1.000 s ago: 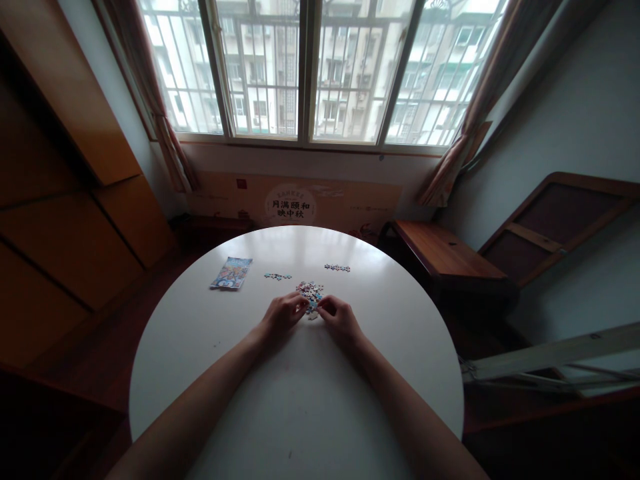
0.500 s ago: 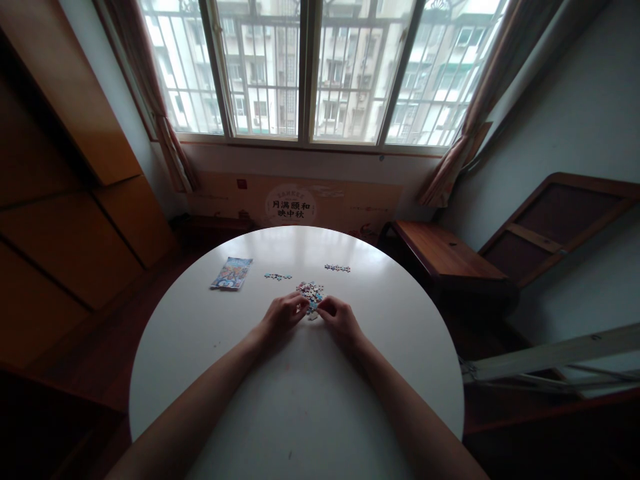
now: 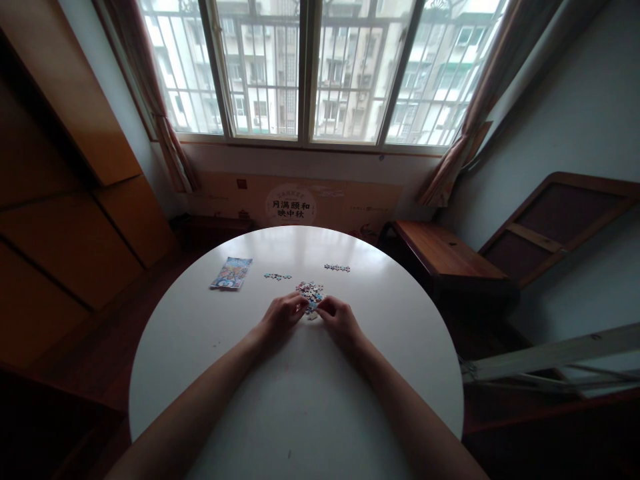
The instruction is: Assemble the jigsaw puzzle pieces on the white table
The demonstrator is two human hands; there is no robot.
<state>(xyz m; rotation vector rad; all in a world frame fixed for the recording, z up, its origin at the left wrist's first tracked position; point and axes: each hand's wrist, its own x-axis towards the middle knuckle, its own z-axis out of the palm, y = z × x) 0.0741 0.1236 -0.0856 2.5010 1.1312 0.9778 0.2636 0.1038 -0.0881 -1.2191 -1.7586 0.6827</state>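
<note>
A heap of small jigsaw puzzle pieces (image 3: 311,291) lies on the white round table (image 3: 300,387), right in front of my two hands. My left hand (image 3: 283,313) is at the heap's left side, its fingers closed in a pinch around a puzzle piece. From the right, my right hand (image 3: 337,315) pinches at the same spot, its fingertips close to the left ones. The pieces between the fingertips are very small and partly hidden. Behind the heap lie a short joined strip of pieces (image 3: 278,276) on the left and another strip (image 3: 337,268) on the right.
A colourful printed picture sheet or packet (image 3: 231,274) lies at the table's back left. Beyond the table stand a wooden bench (image 3: 445,250) on the right, orange-brown cabinets (image 3: 55,267) on the left and a barred window (image 3: 305,73) ahead.
Both hands stay almost in place at the heap, with only slight finger movement. The heap, the strips and the printed sheet look the same.
</note>
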